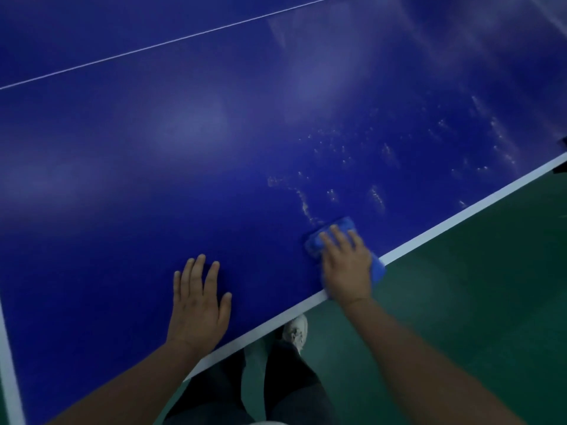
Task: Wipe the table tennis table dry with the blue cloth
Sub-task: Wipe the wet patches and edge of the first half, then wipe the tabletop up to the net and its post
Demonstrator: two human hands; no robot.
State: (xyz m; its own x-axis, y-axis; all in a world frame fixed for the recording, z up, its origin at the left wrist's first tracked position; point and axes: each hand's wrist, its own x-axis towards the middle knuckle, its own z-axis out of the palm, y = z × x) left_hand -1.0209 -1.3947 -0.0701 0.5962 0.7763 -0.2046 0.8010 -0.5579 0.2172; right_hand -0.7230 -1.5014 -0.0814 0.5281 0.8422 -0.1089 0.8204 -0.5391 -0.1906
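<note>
**Pressed flat, fingers straight**

With right hand [346, 266] open and flat, presses the blue cloth [317, 243] beneath it, right of centre, beside the white edge of the table tennis table [153, 185]. Droplets [334, 148] just above. Rests left hand [199, 305] flat — lower centre.

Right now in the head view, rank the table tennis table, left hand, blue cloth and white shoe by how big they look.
Largest first:
table tennis table
left hand
blue cloth, partly under the right hand
white shoe, partly hidden
</note>
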